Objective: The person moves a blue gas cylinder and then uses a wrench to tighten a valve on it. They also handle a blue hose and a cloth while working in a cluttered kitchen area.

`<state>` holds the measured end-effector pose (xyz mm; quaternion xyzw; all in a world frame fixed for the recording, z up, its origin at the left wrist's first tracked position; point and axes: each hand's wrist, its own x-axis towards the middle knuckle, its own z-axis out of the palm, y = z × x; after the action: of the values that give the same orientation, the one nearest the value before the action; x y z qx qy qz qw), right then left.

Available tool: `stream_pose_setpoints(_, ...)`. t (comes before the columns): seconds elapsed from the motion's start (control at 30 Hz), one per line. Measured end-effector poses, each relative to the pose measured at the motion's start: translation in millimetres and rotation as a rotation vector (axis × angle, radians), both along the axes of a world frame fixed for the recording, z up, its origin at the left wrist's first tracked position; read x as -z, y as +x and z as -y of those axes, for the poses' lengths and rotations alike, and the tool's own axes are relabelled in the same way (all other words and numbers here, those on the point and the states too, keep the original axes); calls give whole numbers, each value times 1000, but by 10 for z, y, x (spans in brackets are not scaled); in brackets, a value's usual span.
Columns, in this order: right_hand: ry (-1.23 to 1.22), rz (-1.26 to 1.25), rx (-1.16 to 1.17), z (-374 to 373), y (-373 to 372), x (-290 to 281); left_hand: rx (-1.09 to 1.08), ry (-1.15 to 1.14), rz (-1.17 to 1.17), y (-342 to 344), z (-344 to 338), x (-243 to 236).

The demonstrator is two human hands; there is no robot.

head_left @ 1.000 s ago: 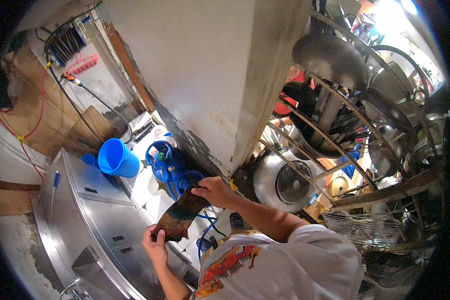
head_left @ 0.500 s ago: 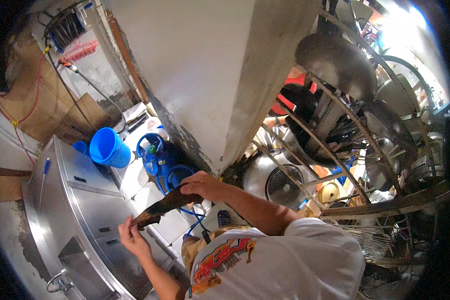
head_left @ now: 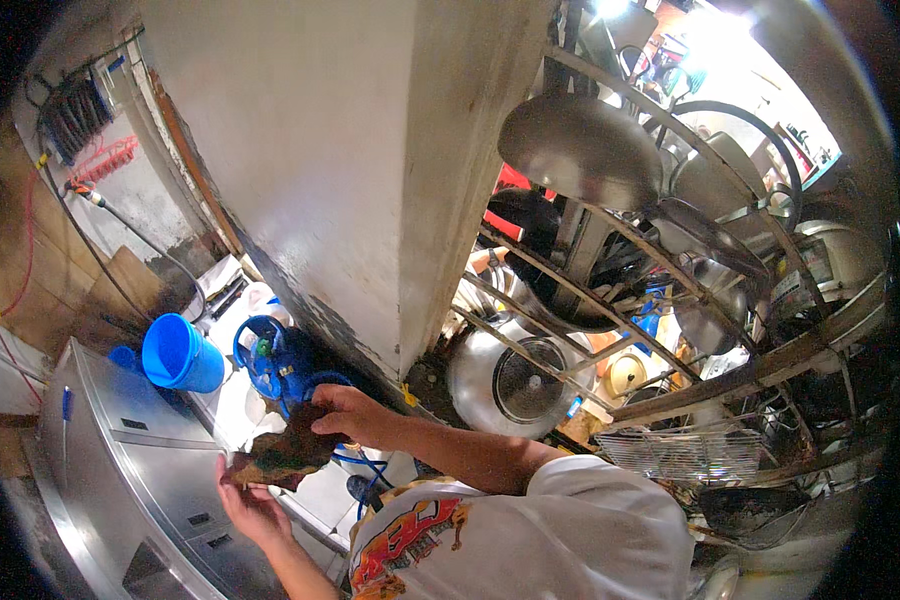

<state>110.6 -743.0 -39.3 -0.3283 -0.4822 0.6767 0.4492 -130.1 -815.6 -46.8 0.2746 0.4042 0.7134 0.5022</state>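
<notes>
Between my two hands is a dark brown, ragged-edged piece [head_left: 282,455], floppy-looking and perhaps a dirty rag; its exact kind cannot be made out. My right hand [head_left: 355,415] grips its upper right end, fingers curled over the edge. At the lower left end, my left hand [head_left: 253,508] pinches it, with thumb above and the other fingers partly beneath. A blue gas cylinder [head_left: 280,362] stands on the floor just beyond the piece. Blue hose [head_left: 365,465] loops below my right forearm.
A stainless steel cabinet [head_left: 120,460] runs along my left, with a blue bucket [head_left: 182,353] behind it. Ahead rises a pale wall corner [head_left: 360,200]. A metal rack [head_left: 670,370] crowded with woks [head_left: 580,150] and a large pot [head_left: 510,380] fills the right.
My view has swung to the right. My hands have drawn closer together, and the dark piece now shows broader and shorter, where before it was stretched long and narrow.
</notes>
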Motion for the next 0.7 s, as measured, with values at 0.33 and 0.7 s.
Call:
stream_pose_setpoints(0.33, 230, 488, 259, -25, 122, -245, 136, -201, -166, -97, -204, -217)
stream_pose_setpoints(0.7, 119, 221, 415, 259, 105, -599, 199, -135, -674, -19, -151, -792)
